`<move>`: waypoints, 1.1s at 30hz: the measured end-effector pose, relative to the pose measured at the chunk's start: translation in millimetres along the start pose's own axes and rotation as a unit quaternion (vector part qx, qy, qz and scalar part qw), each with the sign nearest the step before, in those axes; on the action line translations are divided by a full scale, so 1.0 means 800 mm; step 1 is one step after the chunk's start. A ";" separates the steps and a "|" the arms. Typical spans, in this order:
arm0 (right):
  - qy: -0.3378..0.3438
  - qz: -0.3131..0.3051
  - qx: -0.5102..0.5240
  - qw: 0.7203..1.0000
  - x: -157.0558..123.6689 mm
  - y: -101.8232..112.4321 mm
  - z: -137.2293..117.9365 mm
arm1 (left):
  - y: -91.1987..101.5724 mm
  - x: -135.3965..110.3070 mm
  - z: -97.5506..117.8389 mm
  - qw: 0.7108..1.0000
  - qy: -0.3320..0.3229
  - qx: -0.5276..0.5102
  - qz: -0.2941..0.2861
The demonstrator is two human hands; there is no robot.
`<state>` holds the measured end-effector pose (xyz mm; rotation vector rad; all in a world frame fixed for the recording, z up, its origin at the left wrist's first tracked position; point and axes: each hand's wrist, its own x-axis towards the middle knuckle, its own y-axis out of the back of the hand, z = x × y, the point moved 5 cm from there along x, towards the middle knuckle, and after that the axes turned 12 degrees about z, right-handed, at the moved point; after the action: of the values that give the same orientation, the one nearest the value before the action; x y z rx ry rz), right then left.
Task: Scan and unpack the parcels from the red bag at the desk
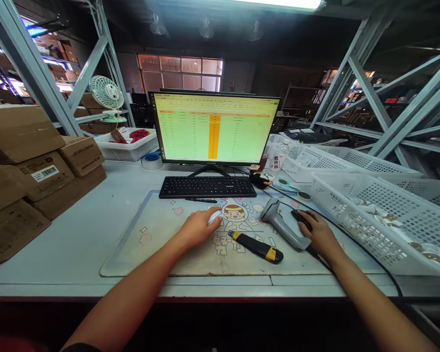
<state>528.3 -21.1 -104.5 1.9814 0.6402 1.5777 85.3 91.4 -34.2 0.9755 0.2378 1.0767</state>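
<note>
My left hand rests on the desk mat, its thumb and fingers closed around a small, smooth white object that the hand partly hides. On the right, my right hand covers a black computer mouse, fingers curled over it. Between the two hands lie a grey barcode scanner, close to the mouse, and a black and yellow utility knife. Beyond my left hand are a black pen and a black keyboard. A monitor behind them shows a spreadsheet.
Cardboard boxes are stacked at the left. White perforated baskets line the right side, one holding rolls. A water bottle stands right of the monitor. A fan is at the back left. A black cable crosses the mat's right side.
</note>
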 end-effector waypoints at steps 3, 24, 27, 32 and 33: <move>0.004 0.002 0.011 1.000 0.001 0.001 -0.004 | 0.001 0.000 0.002 1.000 -0.003 -0.001 0.000; 0.010 -0.037 0.068 0.997 0.011 0.004 -0.002 | 0.009 0.000 0.004 1.000 0.000 -0.017 -0.016; -0.002 -0.042 0.071 0.997 0.012 0.005 -0.003 | 0.009 -0.001 0.008 1.000 0.000 0.002 -0.022; 0.003 -0.034 0.078 0.996 0.013 0.004 -0.004 | 0.013 0.002 -0.003 0.999 -0.004 0.036 -0.027; 0.004 -0.031 0.074 0.997 0.013 0.006 -0.004 | 0.016 0.005 -0.009 0.999 -0.004 0.038 -0.029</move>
<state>527.4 -17.7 -92.8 2.0409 0.8358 1.5414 75.5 100.1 -27.5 1.0352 0.2998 1.0166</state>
